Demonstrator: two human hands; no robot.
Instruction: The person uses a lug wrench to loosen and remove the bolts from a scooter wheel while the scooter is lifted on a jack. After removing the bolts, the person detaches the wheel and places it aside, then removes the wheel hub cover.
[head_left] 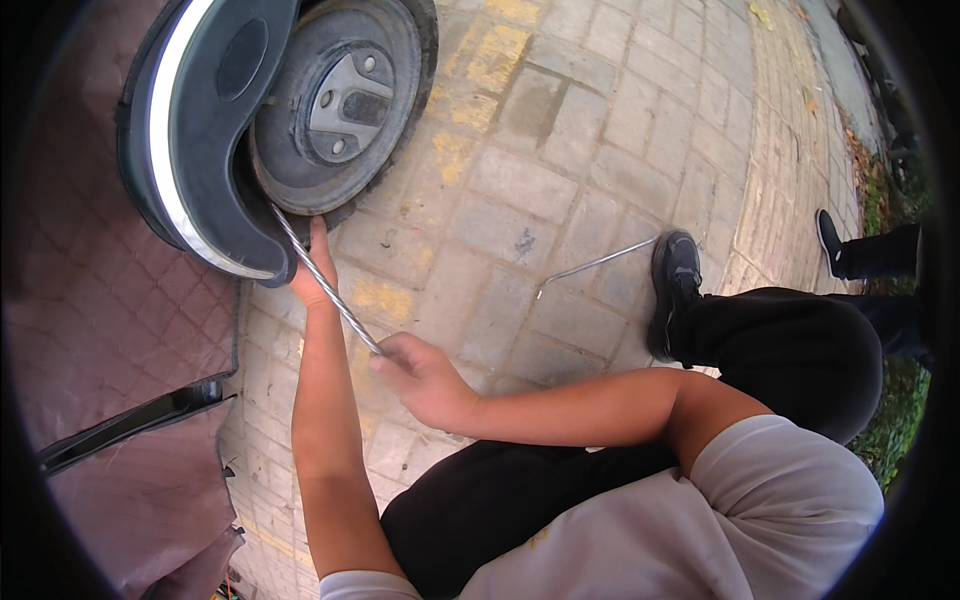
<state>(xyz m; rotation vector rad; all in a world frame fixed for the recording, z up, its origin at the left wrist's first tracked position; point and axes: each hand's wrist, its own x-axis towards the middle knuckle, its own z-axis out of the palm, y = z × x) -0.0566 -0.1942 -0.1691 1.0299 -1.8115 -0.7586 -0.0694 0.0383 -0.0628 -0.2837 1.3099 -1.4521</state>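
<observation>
Scooter wheel [335, 100] stood on the paved ground [560, 180], partly under a dark fender [200, 130]. Left hand [312, 268] was pressed against the tyre's lower edge; its fingers were hidden, so grip could not be told. Right hand [420, 375] had fingers closed round a thin metal rod [322, 285], slanting up to the tyre rim. Second rod [595, 265] lay on the paving near a black shoe [675, 280].
</observation>
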